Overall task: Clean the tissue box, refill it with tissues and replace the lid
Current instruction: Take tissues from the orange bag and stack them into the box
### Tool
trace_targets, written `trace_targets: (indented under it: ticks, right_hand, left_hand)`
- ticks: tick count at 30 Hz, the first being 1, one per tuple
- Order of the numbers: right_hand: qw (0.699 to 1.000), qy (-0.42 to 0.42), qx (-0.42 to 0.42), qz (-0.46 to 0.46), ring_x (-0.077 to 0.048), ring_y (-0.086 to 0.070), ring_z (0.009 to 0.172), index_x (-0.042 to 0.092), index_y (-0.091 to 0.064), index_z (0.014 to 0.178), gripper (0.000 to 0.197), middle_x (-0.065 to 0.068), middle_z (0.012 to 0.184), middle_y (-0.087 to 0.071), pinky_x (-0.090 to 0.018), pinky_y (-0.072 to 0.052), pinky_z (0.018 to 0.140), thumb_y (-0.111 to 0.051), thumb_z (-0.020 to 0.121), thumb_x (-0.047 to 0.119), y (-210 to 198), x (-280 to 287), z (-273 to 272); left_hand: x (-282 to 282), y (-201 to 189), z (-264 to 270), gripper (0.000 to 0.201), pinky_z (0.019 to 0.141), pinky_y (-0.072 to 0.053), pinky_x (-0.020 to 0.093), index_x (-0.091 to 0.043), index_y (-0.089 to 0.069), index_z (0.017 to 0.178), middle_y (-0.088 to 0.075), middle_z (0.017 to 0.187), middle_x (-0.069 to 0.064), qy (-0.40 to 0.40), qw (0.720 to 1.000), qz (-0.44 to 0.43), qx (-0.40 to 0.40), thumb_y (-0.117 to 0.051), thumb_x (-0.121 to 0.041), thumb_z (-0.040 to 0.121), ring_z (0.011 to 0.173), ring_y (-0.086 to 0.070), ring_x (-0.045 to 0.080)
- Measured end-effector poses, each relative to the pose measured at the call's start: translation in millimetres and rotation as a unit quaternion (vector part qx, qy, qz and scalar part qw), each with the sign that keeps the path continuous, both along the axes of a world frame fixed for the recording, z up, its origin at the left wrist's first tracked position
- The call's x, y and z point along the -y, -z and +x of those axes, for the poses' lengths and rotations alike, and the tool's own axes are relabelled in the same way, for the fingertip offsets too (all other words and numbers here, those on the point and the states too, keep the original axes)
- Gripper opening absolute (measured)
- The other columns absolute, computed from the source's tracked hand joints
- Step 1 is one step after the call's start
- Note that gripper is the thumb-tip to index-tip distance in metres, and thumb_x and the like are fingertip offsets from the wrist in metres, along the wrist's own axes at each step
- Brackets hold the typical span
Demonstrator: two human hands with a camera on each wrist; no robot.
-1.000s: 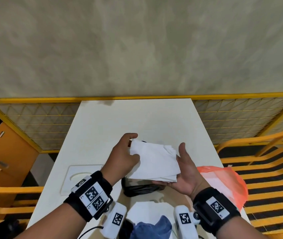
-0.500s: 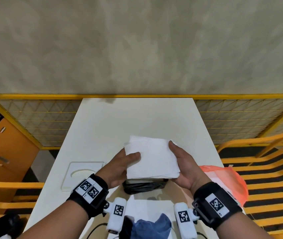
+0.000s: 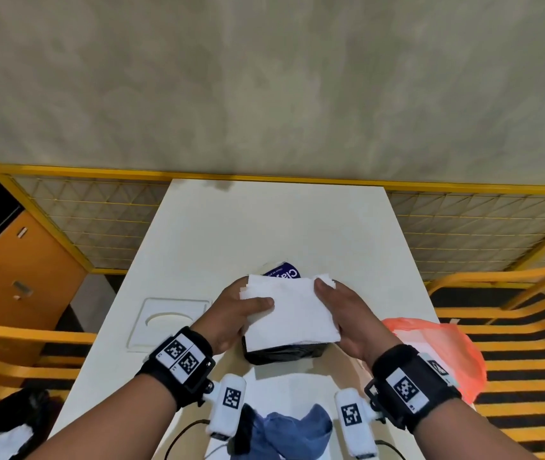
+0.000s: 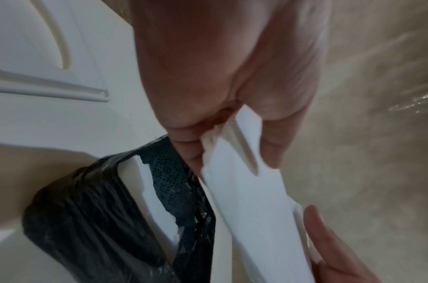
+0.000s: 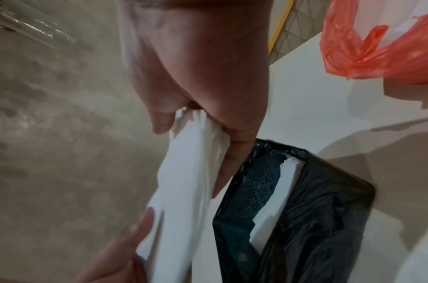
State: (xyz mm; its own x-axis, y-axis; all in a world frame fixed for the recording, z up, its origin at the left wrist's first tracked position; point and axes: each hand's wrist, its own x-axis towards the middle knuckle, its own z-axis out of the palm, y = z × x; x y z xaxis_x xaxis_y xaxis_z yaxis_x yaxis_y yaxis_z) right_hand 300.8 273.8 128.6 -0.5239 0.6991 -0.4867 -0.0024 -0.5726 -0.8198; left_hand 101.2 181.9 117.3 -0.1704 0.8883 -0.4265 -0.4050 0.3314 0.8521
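Both hands hold a stack of white tissues (image 3: 292, 310) just above the open black tissue box (image 3: 281, 355) near the table's front edge. My left hand (image 3: 247, 310) grips the stack's left edge with the thumb on top. My right hand (image 3: 334, 303) grips the right edge the same way. In the left wrist view the tissues (image 4: 244, 191) hang over the box (image 4: 98, 210), which shows a dark patterned inner wall. The right wrist view has the tissues (image 5: 183, 191) beside the box (image 5: 305, 201). The white lid (image 3: 168, 320) with an oval slot lies flat to the box's left.
An orange plastic bag (image 3: 440, 346) lies on the white table (image 3: 264, 227) at the right edge. A purple-labelled pack (image 3: 281, 272) peeks out behind the tissues. A blue cloth (image 3: 297, 429) sits below my wrists. Yellow railings surround the table.
The tissue stack has levelled out and come down over the box. My right hand shifted from under the stack to its right edge, thumb on top. The purple-labelled pack now shows behind.
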Motion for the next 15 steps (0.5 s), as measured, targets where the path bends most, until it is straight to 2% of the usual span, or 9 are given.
trace_targets:
  ticks: [2, 4, 6, 8, 10, 11, 12, 15]
  right_hand:
    - [0.999, 0.005, 0.041, 0.003, -0.034, -0.07, 0.103, 0.005, -0.06, 0.121, 0.024, -0.017, 0.113, -0.073, -0.046, -0.057, 0.085, -0.059, 0.097, 0.01, 8, -6, -4]
    - [0.994, 0.009, 0.11, 0.01, -0.035, -0.071, 0.097, 0.004, -0.059, 0.119, 0.029, -0.018, 0.11, -0.072, -0.048, -0.059, 0.082, -0.058, 0.092, -0.004, 18, -11, -8]
    - [0.985, 0.007, 0.174, 0.02, -0.035, -0.071, 0.093, 0.008, -0.058, 0.118, 0.036, -0.017, 0.108, -0.069, -0.051, -0.059, 0.082, -0.055, 0.087, -0.01, 29, -14, -11]
    - [0.973, 0.009, 0.223, 0.05, -0.035, -0.071, 0.092, 0.013, -0.058, 0.118, 0.043, -0.015, 0.106, -0.069, -0.046, -0.06, 0.079, -0.054, 0.082, -0.009, 41, -17, -16]
    - [0.963, 0.012, 0.253, 0.097, -0.032, -0.07, 0.092, 0.016, -0.06, 0.115, 0.044, -0.01, 0.105, -0.068, -0.037, -0.058, 0.073, -0.051, 0.08, -0.007, 46, -18, -20]
    - [0.958, 0.007, 0.26, 0.124, -0.028, -0.068, 0.093, 0.018, -0.06, 0.113, 0.043, -0.007, 0.105, -0.068, -0.036, -0.057, 0.075, -0.05, 0.08, -0.007, 47, -17, -21]
    - [0.952, -0.002, 0.266, 0.151, -0.023, -0.066, 0.095, 0.02, -0.059, 0.111, 0.041, -0.004, 0.106, -0.067, -0.034, -0.056, 0.076, -0.049, 0.081, -0.006, 48, -17, -22]
    - [0.928, -0.049, 0.293, 0.226, -0.016, -0.06, 0.095, 0.021, -0.058, 0.111, 0.037, 0.001, 0.108, -0.065, -0.02, -0.045, 0.067, -0.049, 0.081, 0.0, 50, -15, -24]
  left_hand:
    - [-3, 7, -1, 0.04, 0.074, -0.06, 0.037, -0.013, -0.059, 0.123, -0.07, 0.12, 0.017, -0.025, 0.997, -0.038, -0.065, -0.071, 0.003, 0.087, 0.101, -0.071, 0.031]
    - [-6, 17, -1, 0.046, 0.07, -0.059, 0.036, -0.022, -0.054, 0.121, -0.067, 0.117, 0.014, -0.037, 0.988, -0.072, -0.134, -0.069, 0.005, 0.086, 0.095, -0.07, 0.028]
    - [-8, 24, 0, 0.054, 0.08, -0.059, 0.04, -0.025, -0.05, 0.125, -0.065, 0.114, 0.008, -0.015, 0.974, -0.086, -0.21, -0.068, 0.005, 0.084, 0.098, -0.067, 0.026]
    - [-13, 28, 1, 0.056, 0.088, -0.056, 0.035, -0.024, -0.049, 0.128, -0.063, 0.116, 0.002, 0.021, 0.956, -0.079, -0.281, -0.064, 0.005, 0.083, 0.101, -0.064, 0.019]
    - [-19, 29, 2, 0.058, 0.083, -0.051, 0.024, -0.025, -0.047, 0.132, -0.061, 0.121, -0.001, 0.044, 0.941, -0.069, -0.328, -0.059, 0.006, 0.085, 0.101, -0.06, 0.013]
    - [-22, 28, 2, 0.06, 0.081, -0.046, 0.021, -0.024, -0.045, 0.136, -0.06, 0.122, -0.004, 0.048, 0.934, -0.068, -0.348, -0.057, 0.006, 0.086, 0.102, -0.058, 0.013]
    - [-25, 26, 3, 0.062, 0.08, -0.043, 0.02, -0.024, -0.044, 0.14, -0.058, 0.122, -0.006, 0.05, 0.927, -0.069, -0.364, -0.055, 0.006, 0.087, 0.104, -0.056, 0.013]
    - [-33, 26, 2, 0.062, 0.076, -0.04, 0.016, -0.016, -0.04, 0.147, -0.055, 0.13, -0.002, 0.072, 0.902, -0.071, -0.419, -0.053, 0.005, 0.09, 0.109, -0.052, 0.012]
